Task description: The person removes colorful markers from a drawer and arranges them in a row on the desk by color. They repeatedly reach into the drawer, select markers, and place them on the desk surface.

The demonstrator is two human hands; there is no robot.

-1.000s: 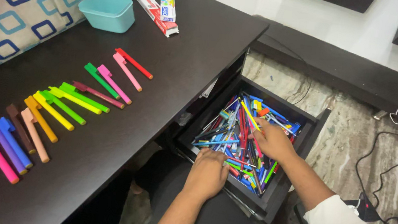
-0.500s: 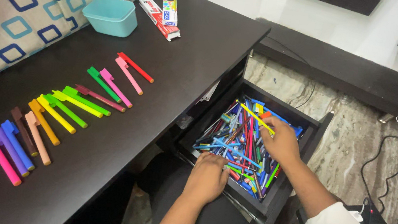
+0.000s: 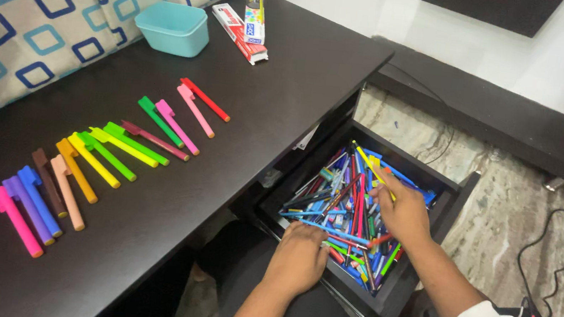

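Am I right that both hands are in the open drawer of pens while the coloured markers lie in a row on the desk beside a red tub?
Not quite: the head view shows the tub is teal, not red. Both the left hand and right hand are in the drawer of pens, and the markers lie in a row on the desk.

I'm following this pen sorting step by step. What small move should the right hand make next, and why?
Probably close the right hand on the yellow pen under its fingertips and lift it out of the drawer; it lies on top of the pile. The left hand rests at the front edge.
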